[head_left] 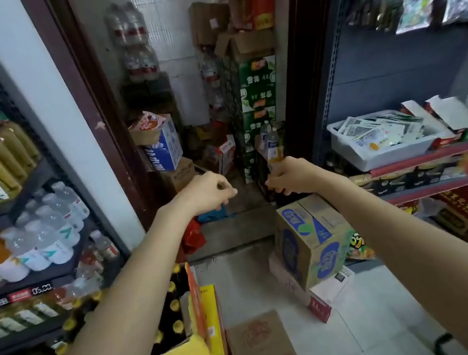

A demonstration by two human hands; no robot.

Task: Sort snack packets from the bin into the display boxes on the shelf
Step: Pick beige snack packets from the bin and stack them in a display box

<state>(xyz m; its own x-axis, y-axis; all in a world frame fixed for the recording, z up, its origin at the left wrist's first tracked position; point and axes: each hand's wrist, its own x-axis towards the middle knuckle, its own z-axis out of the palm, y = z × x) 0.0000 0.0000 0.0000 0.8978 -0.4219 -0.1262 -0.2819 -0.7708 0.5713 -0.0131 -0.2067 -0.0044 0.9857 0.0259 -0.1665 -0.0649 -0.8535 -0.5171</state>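
Before the doorway, both arms outstretched, left hand (208, 192) and right hand (288, 176) curled (each grip empty).

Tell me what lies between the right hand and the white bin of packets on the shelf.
In the head view, nothing lies on that stretch: between the right hand and the white bin shows only the shelf's dark upright behind it. The hand looks empty.

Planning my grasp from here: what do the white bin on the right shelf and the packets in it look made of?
White bin: looks like rigid plastic, smooth and slightly glossy, with a moulded rim. Packets: probably thin printed plastic film, flat and lightly shiny; blur leaves that uncertain.
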